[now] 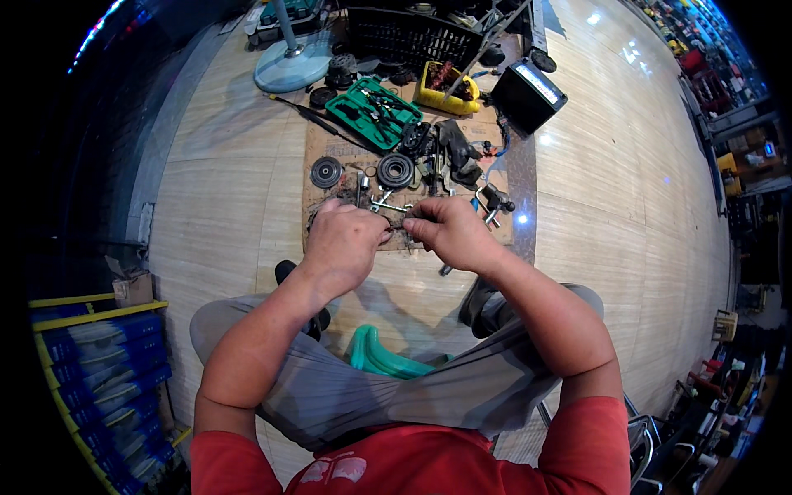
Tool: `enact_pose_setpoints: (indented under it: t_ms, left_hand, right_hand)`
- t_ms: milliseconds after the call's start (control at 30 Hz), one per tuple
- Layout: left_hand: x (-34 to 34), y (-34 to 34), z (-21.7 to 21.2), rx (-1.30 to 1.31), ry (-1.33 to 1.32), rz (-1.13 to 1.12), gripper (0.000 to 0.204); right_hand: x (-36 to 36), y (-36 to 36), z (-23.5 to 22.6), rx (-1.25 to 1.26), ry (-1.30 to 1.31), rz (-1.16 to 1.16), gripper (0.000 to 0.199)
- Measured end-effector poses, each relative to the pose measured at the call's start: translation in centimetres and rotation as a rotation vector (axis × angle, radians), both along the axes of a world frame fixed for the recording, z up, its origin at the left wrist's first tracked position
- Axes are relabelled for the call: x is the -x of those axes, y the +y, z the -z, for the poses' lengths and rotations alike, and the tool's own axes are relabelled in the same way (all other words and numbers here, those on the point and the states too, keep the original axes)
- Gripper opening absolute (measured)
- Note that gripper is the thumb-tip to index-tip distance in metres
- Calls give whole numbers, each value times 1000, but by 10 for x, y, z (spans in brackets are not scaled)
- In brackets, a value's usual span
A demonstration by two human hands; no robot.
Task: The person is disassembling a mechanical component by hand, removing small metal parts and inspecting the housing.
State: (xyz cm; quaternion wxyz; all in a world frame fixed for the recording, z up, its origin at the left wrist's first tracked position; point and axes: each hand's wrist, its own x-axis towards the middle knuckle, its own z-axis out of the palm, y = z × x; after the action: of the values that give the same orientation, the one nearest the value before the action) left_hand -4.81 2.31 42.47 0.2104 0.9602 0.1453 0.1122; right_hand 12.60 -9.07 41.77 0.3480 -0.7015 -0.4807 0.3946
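— Where are the hands?

— Both are out in front of the knees, close together over a sheet of brown cardboard point(330, 157) lying on the wooden floor point(610, 206). The left hand point(345, 243) is curled into a loose fist, its grip pressed together on a small metal part point(398, 233) that sits between the two hands. The right hand point(452, 231) pinches the same part from the other side, fingers bent inward.

— Can you make out the part?

— Barely; it is small and mostly hidden by the fingers.

— What lies around them?

— Just beyond the hands a black round pulley point(395, 170) rests on the cardboard, with a smaller dark disc point(326, 172) to its left. Farther off is an open green tool case point(373, 111), and near it a yellow tray point(446, 89) and a black box point(528, 95). A fan base point(292, 66) stands at the far left.
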Motion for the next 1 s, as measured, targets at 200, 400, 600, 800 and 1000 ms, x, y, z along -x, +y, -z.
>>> enact_pose_setpoints:
  t_ms: [200, 400, 600, 800, 1000]
  left_hand:
    - [1, -2, 1, -37, -44, -13, 8]
    - [2, -6, 6, -47, 45, -64, 11]
    - [3, 0, 7, -22, 69, -38, 11]
    - [2, 0, 11, -74, -85, -46, 10]
    - [3, -3, 10, -59, 4, -78, 10]
  right_hand:
    - [0, -1, 1, -19, -10, -8, 20]
    - [1, -4, -1, -169, -244, -21, 16]
    - [1, -3, 2, -158, -235, -38, 17]
    - [-4, -1, 3, 42, -84, -42, 19]
    - [-1, -3, 8, -124, -208, -47, 18]
